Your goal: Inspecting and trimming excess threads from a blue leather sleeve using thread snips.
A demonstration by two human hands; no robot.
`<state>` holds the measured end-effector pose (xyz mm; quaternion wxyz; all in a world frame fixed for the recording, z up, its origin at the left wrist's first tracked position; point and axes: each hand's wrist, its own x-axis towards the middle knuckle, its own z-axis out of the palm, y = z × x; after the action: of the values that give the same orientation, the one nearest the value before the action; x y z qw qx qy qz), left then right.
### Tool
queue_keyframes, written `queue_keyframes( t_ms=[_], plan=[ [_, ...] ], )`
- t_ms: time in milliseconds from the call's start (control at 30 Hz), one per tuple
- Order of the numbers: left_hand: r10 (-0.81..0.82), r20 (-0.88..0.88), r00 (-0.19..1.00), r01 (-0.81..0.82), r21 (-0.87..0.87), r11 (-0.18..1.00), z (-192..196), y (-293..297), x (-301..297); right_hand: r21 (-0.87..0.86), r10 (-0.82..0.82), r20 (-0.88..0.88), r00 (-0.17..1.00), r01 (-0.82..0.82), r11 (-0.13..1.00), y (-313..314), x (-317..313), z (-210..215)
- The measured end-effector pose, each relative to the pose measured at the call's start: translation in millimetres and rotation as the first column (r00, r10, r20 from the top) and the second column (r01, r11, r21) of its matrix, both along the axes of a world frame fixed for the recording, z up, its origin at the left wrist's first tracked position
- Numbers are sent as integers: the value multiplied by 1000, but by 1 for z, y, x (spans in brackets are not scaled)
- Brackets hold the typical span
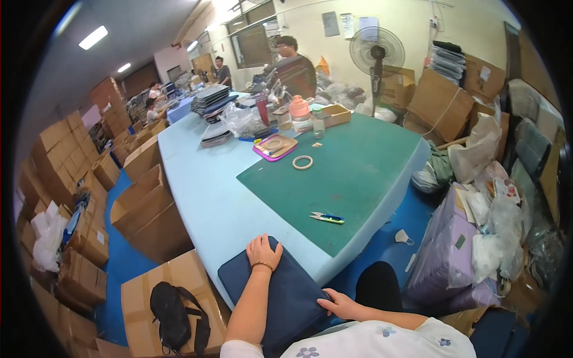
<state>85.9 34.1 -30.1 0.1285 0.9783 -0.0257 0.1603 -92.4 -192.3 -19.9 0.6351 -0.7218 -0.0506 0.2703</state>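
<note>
A dark navy flat fabric case [292,298] lies across the near corner of the table and reaches back to my lap. My left hand [264,252] rests flat on its far part, fingers stretched out, a bracelet on the wrist. At the case's right edge, my right hand [340,304] takes hold with the thumb side on top; the fingertips underneath are hidden. Beyond the case, a pair of thread snips [327,218] with a blue and yellow-green handle lies on the green cutting mat [358,185]. Neither hand touches the snips.
A tape roll [302,162], a pink-rimmed tray [274,148], bottles and a stack of dark cases [212,98] sit farther back on the light-blue table [197,197]. At left, a carton [143,280] carries a black bag [173,316]. Wrapped purple goods [441,256] stand right. People work behind.
</note>
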Motion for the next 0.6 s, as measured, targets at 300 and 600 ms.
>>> queue_keyframes(
  t_ms=[300,600],
  plan=[
    [9,23,1000,-7,-98,995,6,-14,-1,111,-167,-147,975,184,977,-4,-9,-12],
    [6,26,1000,-2,-148,989,7,-5,-7,132,-100,-5,995,100,986,6,-10,-8]
  ],
)
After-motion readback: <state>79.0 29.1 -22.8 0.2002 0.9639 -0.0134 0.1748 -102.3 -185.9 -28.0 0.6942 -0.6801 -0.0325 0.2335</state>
